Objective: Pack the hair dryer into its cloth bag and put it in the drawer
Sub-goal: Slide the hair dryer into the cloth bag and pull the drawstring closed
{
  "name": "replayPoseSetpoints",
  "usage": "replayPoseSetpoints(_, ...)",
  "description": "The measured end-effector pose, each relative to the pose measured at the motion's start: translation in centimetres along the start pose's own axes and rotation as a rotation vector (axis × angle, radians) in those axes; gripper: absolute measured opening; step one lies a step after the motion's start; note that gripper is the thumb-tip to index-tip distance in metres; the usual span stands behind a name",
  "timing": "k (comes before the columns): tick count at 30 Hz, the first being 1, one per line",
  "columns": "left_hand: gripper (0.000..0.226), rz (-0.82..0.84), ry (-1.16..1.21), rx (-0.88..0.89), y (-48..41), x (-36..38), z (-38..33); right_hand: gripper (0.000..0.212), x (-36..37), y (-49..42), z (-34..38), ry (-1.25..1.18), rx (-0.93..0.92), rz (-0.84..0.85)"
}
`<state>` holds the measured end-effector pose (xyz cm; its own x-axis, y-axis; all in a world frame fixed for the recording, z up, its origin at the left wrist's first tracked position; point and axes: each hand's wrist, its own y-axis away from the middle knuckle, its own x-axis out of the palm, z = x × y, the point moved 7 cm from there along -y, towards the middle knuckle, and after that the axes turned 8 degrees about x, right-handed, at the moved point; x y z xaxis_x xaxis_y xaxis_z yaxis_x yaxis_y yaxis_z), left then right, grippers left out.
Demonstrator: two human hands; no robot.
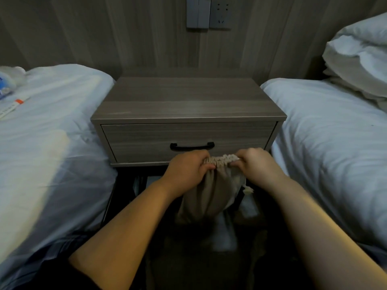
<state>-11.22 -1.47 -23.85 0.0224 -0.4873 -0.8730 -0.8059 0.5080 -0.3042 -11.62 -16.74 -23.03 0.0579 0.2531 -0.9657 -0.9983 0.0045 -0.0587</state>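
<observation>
A beige cloth bag (pixel 211 193) hangs full and bulging below the nightstand's front, its gathered drawstring mouth bunched tight at the top. My left hand (pixel 187 171) grips the left side of that gathered mouth and my right hand (pixel 256 164) grips the right side. A knotted cord end dangles at the bag's right. The hair dryer is not visible; whatever fills the bag is hidden by the cloth. The grey wooden drawer (pixel 146 141) is closed, with its black handle (pixel 192 146) just above my hands.
The nightstand (pixel 188 97) stands between two beds with white bedding (pixel 48 143) (pixel 335 143). Pillows (pixel 360 59) are stacked at the far right. A plastic bag and a paper strip lie on the left bed. Wall sockets (pixel 209 13) sit above the nightstand.
</observation>
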Motion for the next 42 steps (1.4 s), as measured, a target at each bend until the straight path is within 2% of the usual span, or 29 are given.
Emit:
replayPoseSetpoints(2, 0.03, -0.015, -0.023, 0.006, -0.2, -0.6, -0.1, 0.033, -1.7, 0.3, 0.2, 0.035, -0.03, -0.134)
replayPoseSetpoints(4, 0.035, 0.024, -0.025, -0.004, -0.4, -0.9, -0.2, 0.035, -2.8, 0.7, 0.2, -0.041, -0.04, -0.193)
replayPoseSetpoints(8, 0.044, 0.138, 0.064, -0.104, -0.7, -1.4, 0.6, 0.036, -2.7, 0.6, -0.4, -0.206, 0.014, -0.114)
replayPoseSetpoints(11, 0.033, 0.15, 0.032, -0.154, -0.5, -2.0, 1.5, 0.032, -2.7, 0.5, -1.1, -0.204, 0.014, -0.046)
replayPoseSetpoints(13, 0.025, 0.142, 0.033, -0.152, -0.3, -2.2, 1.4, 0.033, -3.1, 0.6, -1.5, -0.181, 0.0, -0.075)
replayPoseSetpoints(17, 0.022, 0.012, 0.224, -0.191, 0.0, -2.3, 1.5, 0.028, -3.7, 0.9, -2.0, -0.148, 0.011, -0.17)
replayPoseSetpoints(22, 0.027, -0.267, 0.28, -0.237, 0.1, -4.4, 3.2, 0.035, -4.5, 0.9, -3.7, -0.287, 0.099, -0.339)
replayPoseSetpoints(26, 0.028, -0.338, 0.317, -0.265, 0.3, -4.6, 3.6, 0.038, -4.2, 0.9, -3.8, -0.463, 0.163, -0.442)
replayPoseSetpoints(28, 0.028, -0.339, 0.351, -0.274, 0.3, -4.3, 3.6, 0.039, -3.1, 0.3, -3.7, -0.782, 0.219, -0.345)
replayPoseSetpoints(30, 0.031, -0.3, 0.424, -0.281, 0.2, -3.4, 3.7, 0.04, -1.5, -0.1, -3.0, -1.131, 0.283, -0.16)
replayPoseSetpoints(31, 0.032, -0.262, 0.466, -0.277, 0.1, -2.8, 3.6, 0.042, -0.9, -0.2, -2.6, -1.199, 0.295, -0.096)
replayPoseSetpoints(33, 0.03, -0.175, 0.536, -0.271, 0.0, -1.3, 3.1, 0.042, -0.2, -0.3, -2.1, -1.172, 0.278, -0.027)
replayPoseSetpoints(36, 0.014, -0.077, 0.605, -0.31, -0.1, 0.4, 1.9, 0.041, 0.4, -0.3, -1.5, -1.15, 0.254, 0.021)
replayPoseSetpoints(37, 0.014, -0.032, 0.65, -0.318, -0.1, 1.0, 1.4, 0.041, 0.3, -0.2, -1.5, -1.142, 0.251, 0.018)
replayPoseSetpoints(40, 0.034, 0.096, 0.735, -0.263, 0.2, 3.0, -0.1, 0.04, -0.6, 0.1, -1.1, -1.142, 0.248, 0.002)
replayPoseSetpoints(42, 0.023, 0.082, 0.708, -0.173, 0.3, 3.6, -1.1, 0.04, -1.7, 0.6, -0.7, -1.251, 0.236, -0.014)
